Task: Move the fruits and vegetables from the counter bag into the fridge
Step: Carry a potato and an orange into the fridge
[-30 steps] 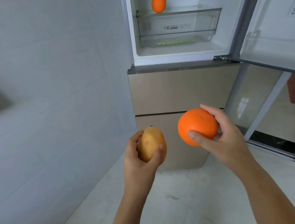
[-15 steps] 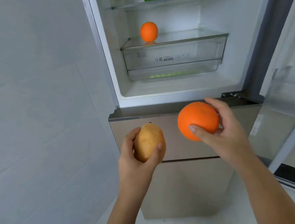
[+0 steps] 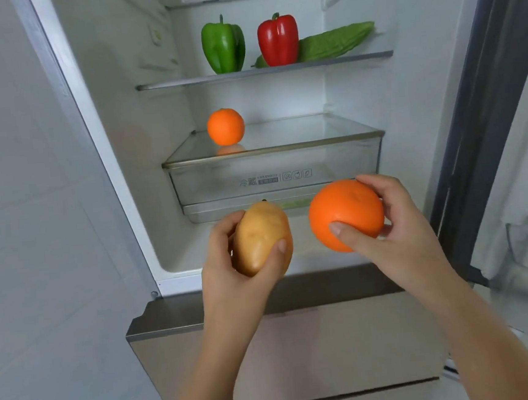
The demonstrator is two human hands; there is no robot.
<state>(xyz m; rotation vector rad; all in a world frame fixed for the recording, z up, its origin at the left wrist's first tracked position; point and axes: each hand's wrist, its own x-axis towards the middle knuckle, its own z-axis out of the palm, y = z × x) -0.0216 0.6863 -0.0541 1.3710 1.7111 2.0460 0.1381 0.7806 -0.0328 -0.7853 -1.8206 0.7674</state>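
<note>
My left hand [image 3: 230, 266] grips a tan potato [image 3: 261, 236] in front of the open fridge [image 3: 117, 148]. My right hand [image 3: 396, 236] holds an orange [image 3: 349, 205] just to the right of it, level with the clear drawer [image 3: 273, 176]. Inside, another orange [image 3: 225, 126] rests on the glass shelf above the drawer. On the shelf higher up stand a green pepper [image 3: 223, 45] and a red pepper [image 3: 278, 39], with a bitter gourd [image 3: 336, 42] lying behind them. The counter bag is out of view.
The fridge door [image 3: 516, 177] stands open at the right with an empty door bin. Beige lower drawers [image 3: 333, 347] sit below the open compartment. A grey tiled wall [image 3: 37, 251] fills the left side.
The view has risen and closed in on the fridge, bringing the pepper shelf into sight. Both hands, still holding the potato and the orange, have come up to the open compartment.
</note>
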